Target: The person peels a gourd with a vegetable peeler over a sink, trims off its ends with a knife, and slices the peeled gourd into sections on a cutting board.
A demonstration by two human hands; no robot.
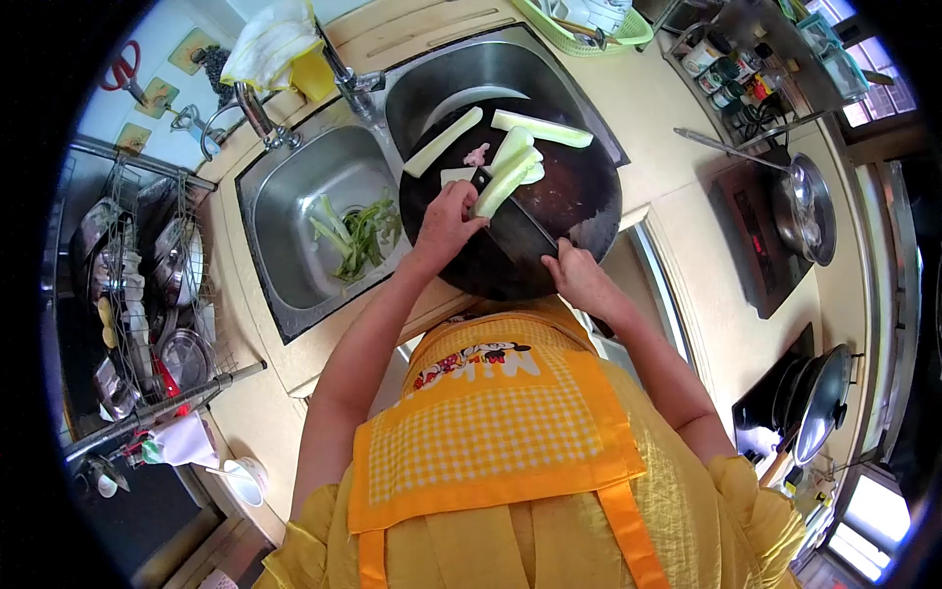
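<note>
A round dark cutting board (442, 265) sits over the right sink basin. My left hand (446, 231) is closed, fingertips at the near end of a pale green peeled vegetable strip (510, 182). My right hand (587, 285) is wrapped round the handle of a cleaver (525, 231), its broad dark blade reaching across the board to my left fingers. The blade lies beside the strip; whether it touches is hard to tell. More pale strips lie farther back, one left (444, 142) and one right (542, 129). A small pinkish lump (477, 154) sits between them.
Green peelings (358, 236) lie in the left basin (270, 245), below the faucet (260, 118). A dish rack (147, 285) stands at the left. On the right, a pan with a ladle (805, 211) rests on a cooktop (746, 236). A green basket (628, 39) stands behind.
</note>
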